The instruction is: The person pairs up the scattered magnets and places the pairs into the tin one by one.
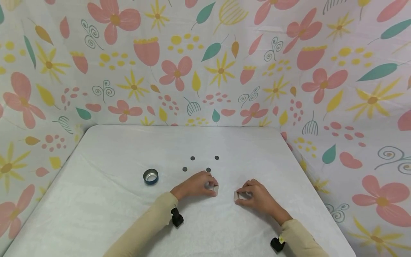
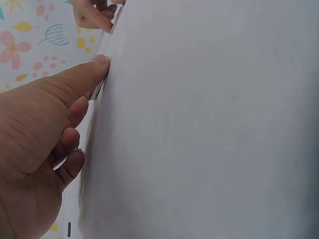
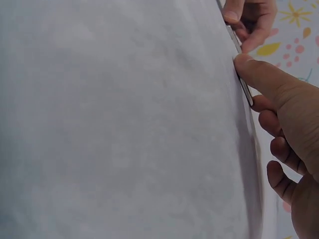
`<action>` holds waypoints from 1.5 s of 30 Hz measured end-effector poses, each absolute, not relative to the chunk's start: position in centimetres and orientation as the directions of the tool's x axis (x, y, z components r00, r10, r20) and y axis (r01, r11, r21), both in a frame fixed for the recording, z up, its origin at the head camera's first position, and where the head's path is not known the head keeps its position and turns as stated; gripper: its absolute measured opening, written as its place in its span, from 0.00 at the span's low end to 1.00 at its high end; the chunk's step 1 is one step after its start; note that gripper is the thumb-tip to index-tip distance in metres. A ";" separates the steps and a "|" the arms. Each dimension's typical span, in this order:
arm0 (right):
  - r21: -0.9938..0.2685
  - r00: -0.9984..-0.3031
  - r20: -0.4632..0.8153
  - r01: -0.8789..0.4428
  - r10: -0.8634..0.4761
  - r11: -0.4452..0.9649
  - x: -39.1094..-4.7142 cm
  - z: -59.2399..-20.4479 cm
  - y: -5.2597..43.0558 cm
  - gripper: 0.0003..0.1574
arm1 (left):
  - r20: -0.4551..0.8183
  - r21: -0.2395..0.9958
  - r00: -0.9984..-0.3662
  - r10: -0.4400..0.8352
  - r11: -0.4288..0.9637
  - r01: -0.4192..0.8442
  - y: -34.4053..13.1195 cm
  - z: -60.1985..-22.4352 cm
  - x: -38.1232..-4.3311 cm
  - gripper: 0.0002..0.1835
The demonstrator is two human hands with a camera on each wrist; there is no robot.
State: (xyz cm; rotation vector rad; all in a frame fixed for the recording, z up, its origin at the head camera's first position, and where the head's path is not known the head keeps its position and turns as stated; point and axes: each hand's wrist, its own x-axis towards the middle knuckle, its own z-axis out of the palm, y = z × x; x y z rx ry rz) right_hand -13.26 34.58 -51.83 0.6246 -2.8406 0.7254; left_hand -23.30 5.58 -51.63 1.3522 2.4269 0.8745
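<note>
White tabletop (image 1: 224, 232) opens nearest, running up the middle. The left hand (image 1: 196, 185) pinches a pale flat piece (image 1: 216, 189), and across a gap the right hand (image 1: 259, 197) a similar piece (image 1: 236, 196), fingers set narrow. Beyond lie a round tin (image 1: 151, 182), four dark discs (image 1: 192, 158), then the far edge (image 1: 183, 126).

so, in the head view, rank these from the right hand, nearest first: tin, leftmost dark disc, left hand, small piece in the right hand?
1. Small piece: pinched in the right hand.
2. Left hand: to its left, across a gap.
3. Leftmost dark disc: beyond the left hand.
4. Tin: farthest left.
</note>
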 end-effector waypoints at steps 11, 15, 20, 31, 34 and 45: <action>-0.463 -0.908 0.241 -0.418 -0.343 0.781 -13.7 -52.4 34.5 0.25 | 0.090 0.644 -0.524 0.847 0.352 0.679 6.4 -51.9 -23.4 0.21; -0.475 -0.915 0.228 -0.403 -0.334 0.782 -13.9 -52.3 34.2 0.26 | 0.094 0.646 -0.520 0.849 0.346 0.681 6.7 -52.0 -23.4 0.21; -0.473 -0.921 0.216 -0.389 -0.324 0.791 -14.1 -52.2 33.7 0.25 | 0.102 0.651 -0.504 0.858 0.325 0.685 7.0 -52.0 -23.4 0.21; -0.460 -0.909 0.235 -0.416 -0.344 0.785 -14.5 -52.1 33.1 0.22 | 0.071 0.649 -0.519 0.852 0.356 0.673 7.4 -51.8 -23.0 0.19; -0.457 -0.911 0.225 -0.411 -0.345 0.789 -14.5 -52.1 33.0 0.23 | 0.059 0.651 -0.530 0.846 0.370 0.663 7.4 -51.7 -22.8 0.18; -0.439 -0.920 0.213 -0.390 -0.328 0.809 -14.7 -51.7 32.6 0.23 | 0.068 0.659 -0.521 0.851 0.353 0.664 7.5 -52.1 -23.2 0.18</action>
